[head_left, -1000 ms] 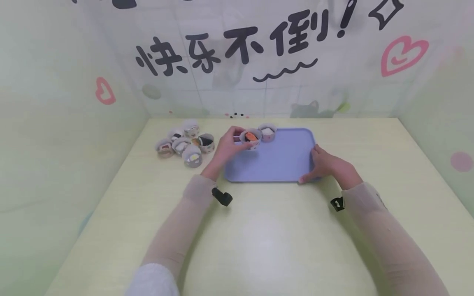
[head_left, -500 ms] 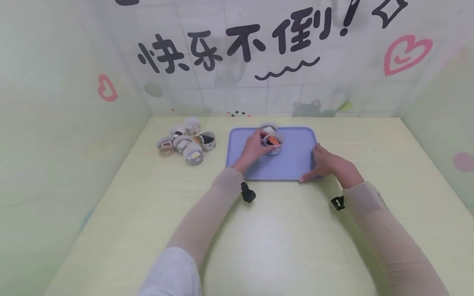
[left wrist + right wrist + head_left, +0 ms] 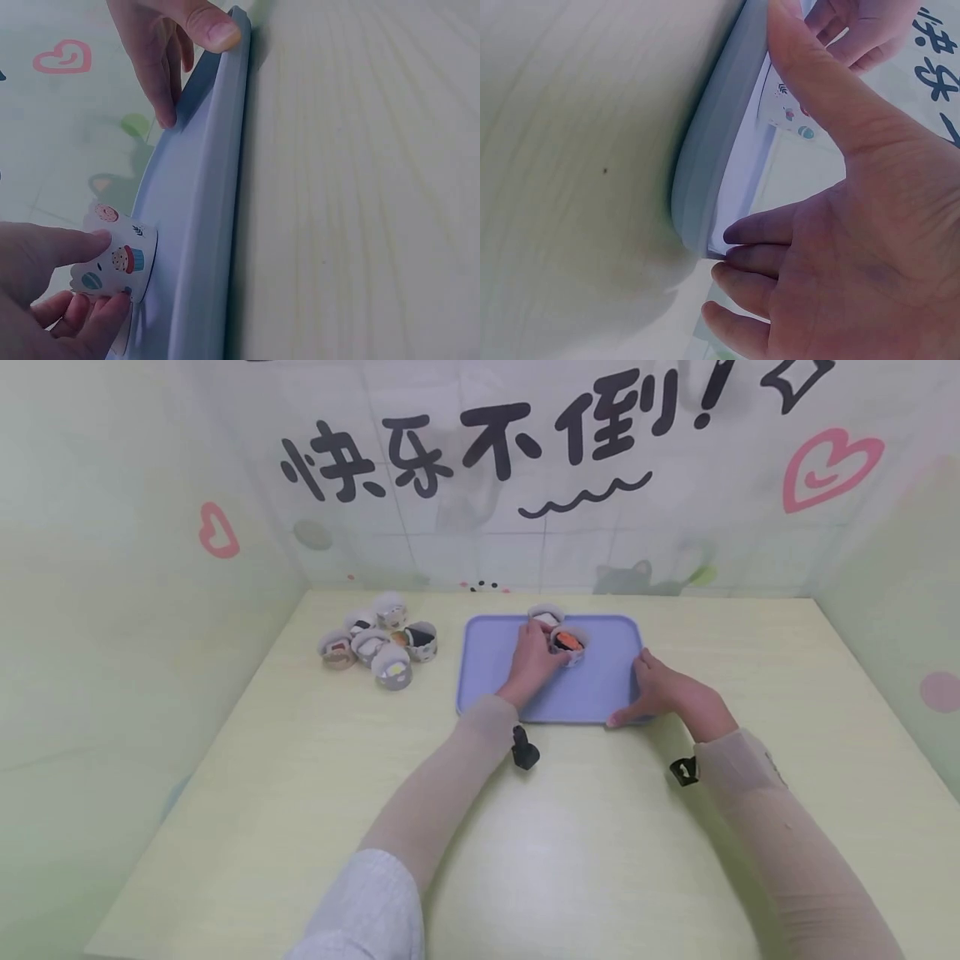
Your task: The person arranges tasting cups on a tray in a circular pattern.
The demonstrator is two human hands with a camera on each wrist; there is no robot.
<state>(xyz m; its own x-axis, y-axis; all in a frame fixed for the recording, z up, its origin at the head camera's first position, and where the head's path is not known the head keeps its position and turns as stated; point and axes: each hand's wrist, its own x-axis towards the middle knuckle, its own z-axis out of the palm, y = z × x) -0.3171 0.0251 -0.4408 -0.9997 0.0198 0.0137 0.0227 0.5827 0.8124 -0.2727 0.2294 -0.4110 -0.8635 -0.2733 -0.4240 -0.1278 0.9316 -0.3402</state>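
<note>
My left hand (image 3: 534,658) pinches a paper baking cup (image 3: 570,640) with an orange-topped sushi piece in it. The left wrist view shows thumb and fingers on the wall of this cup (image 3: 116,262), printed with cupcakes, at the surface of the blue tray (image 3: 480,668). Just behind it, a second cup (image 3: 545,612) with a white piece stands at the tray's back edge, partly covered by my fingers. My right hand (image 3: 660,687) holds the tray's right end, thumb at the front rim, fingers along the side.
Several paper cups (image 3: 392,668) with sushi pieces cluster on the table (image 3: 570,827) left of the tray. A white wall (image 3: 495,552) with black lettering rises behind the table. Side walls flank it on both sides.
My left hand has carried the orange-topped sushi cup rightwards from the tray's left back area to beside the white-filled cup, and lower. My right hand stays at the tray's right end.
</note>
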